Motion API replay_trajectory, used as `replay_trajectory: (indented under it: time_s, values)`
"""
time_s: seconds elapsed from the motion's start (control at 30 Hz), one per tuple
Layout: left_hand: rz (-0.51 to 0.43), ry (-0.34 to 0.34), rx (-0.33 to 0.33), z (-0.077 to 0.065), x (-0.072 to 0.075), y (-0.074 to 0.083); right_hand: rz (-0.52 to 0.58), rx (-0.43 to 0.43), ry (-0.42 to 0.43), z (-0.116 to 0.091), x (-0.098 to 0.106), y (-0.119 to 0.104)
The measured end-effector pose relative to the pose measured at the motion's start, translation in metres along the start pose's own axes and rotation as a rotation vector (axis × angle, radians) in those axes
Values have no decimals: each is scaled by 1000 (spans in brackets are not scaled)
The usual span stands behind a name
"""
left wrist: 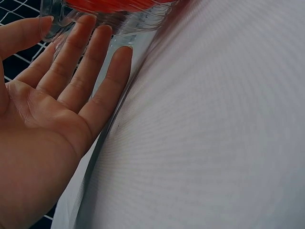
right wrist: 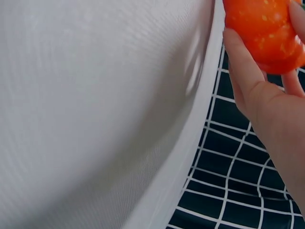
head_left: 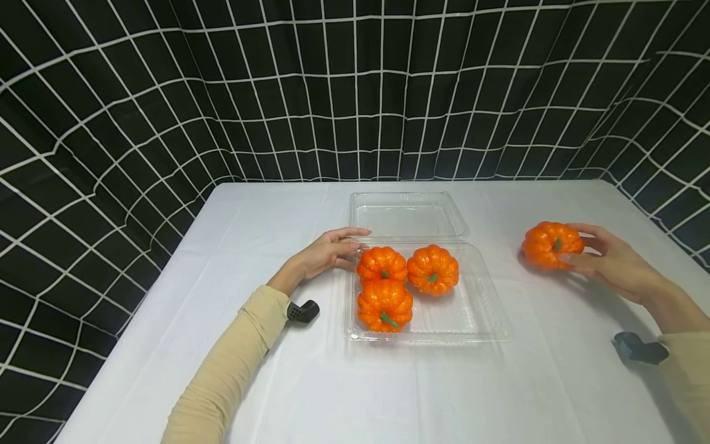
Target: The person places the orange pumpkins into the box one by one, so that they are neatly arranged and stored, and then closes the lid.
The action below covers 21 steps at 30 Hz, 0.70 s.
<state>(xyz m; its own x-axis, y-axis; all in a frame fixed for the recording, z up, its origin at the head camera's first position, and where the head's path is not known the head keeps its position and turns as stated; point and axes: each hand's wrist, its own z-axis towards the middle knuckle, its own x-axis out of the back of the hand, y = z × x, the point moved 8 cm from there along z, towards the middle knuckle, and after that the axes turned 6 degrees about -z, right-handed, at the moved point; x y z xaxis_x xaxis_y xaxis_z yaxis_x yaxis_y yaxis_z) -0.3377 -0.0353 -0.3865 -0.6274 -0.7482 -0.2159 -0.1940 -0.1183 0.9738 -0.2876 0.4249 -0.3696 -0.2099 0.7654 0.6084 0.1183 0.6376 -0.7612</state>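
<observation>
In the head view my right hand [head_left: 616, 262] grips a small orange pumpkin [head_left: 546, 245] with a green stem, at the right of the table. The right wrist view shows the fingers and thumb around the pumpkin [right wrist: 264, 33]. My left hand [head_left: 327, 250] touches the left edge of an opened clear plastic clamshell container [head_left: 466, 311]. Its fingers [left wrist: 90, 67] look fairly straight against the container wall in the left wrist view, thumb beside the rim. Inside the container sit three similar pumpkins: back left [head_left: 373, 262], front left [head_left: 383, 302] and back middle [head_left: 434, 268].
The container's lid [head_left: 407, 216] lies folded back behind its base. A white cloth [head_left: 299, 382] covers the table. Black curtains with a white grid [head_left: 366, 92] hang behind it and along both sides. Each wrist wears a small dark device [head_left: 302, 311].
</observation>
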Motion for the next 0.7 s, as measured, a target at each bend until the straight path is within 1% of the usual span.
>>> replay_trajectory:
  time_s: [0.17,0.27,0.47,0.57,0.7]
  values:
    - [4,-12,-5,1,0,0,13,8,67,0,3,-2]
    - [9,-24,-12,1,-1,0,49,14,94,0,3,-4]
    - [7,-25,-17,0,-1,1,110,62,135,-4,1,-16]
    - [5,-21,-16,0,-1,1,98,88,152,-6,-2,-22]
    - [5,-18,-15,1,0,0,79,112,153,-8,-6,-30]
